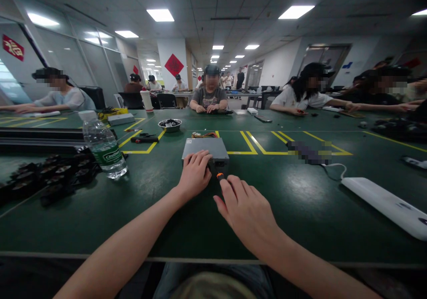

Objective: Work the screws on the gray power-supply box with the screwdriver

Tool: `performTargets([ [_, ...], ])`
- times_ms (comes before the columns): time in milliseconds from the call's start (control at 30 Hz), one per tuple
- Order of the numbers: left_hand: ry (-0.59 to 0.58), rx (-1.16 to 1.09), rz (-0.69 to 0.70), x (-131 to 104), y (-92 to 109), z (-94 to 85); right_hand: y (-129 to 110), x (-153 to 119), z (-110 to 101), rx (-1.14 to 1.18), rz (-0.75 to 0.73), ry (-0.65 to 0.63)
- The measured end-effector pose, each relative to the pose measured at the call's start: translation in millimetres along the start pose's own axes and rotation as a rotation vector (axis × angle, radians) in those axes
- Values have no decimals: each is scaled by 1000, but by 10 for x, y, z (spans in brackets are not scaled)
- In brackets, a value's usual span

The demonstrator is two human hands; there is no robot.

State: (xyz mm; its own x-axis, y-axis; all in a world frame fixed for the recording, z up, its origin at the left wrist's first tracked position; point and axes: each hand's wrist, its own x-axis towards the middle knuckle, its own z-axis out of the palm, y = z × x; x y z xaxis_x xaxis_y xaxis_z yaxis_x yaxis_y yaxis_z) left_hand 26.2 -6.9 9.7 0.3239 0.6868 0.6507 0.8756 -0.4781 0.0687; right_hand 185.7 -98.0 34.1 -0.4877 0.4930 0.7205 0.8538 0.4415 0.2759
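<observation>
A grey metal box (pixel 206 146), with a dark socket on its near side and coloured wires behind it, lies on the green table (pixel 160 228). My left hand (pixel 196 172) rests on the box's near left part, its fingers closed over the top and front edge. Just right of it, my right hand (pixel 248 203) is wrapped round a screwdriver (pixel 220 176) with an orange and black handle. The screwdriver points at the near face of the box, below the socket; whether its tip touches cannot be made out.
A water bottle (pixel 106 150) and black parts (pixel 55 174) stand left. Behind are a metal bowl (pixel 170 125) and a black tool (pixel 144 139). A white power strip (pixel 383 203) lies right. Several people sit around the table.
</observation>
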Motion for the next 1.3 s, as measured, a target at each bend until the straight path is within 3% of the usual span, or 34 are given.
performTargets([
  [200,-12,1,7,3,2,-6,-64,-108,31,69,109,36],
  [333,-15,8,4,-1,0,0,-83,-169,77,83,259,16],
  [500,-11,9,7,-7,-2,-2,-202,-226,107,326,423,-9],
  [733,-21,5,9,-3,-8,3,-378,-172,137,360,338,80],
  [867,-19,5,3,-2,-15,14,-284,-157,130,345,404,107],
  [1033,-8,8,3,4,-1,2,-186,-227,137,489,504,89],
  [1300,1,24,29,34,-39,-25,-238,-237,138,465,317,115],
])
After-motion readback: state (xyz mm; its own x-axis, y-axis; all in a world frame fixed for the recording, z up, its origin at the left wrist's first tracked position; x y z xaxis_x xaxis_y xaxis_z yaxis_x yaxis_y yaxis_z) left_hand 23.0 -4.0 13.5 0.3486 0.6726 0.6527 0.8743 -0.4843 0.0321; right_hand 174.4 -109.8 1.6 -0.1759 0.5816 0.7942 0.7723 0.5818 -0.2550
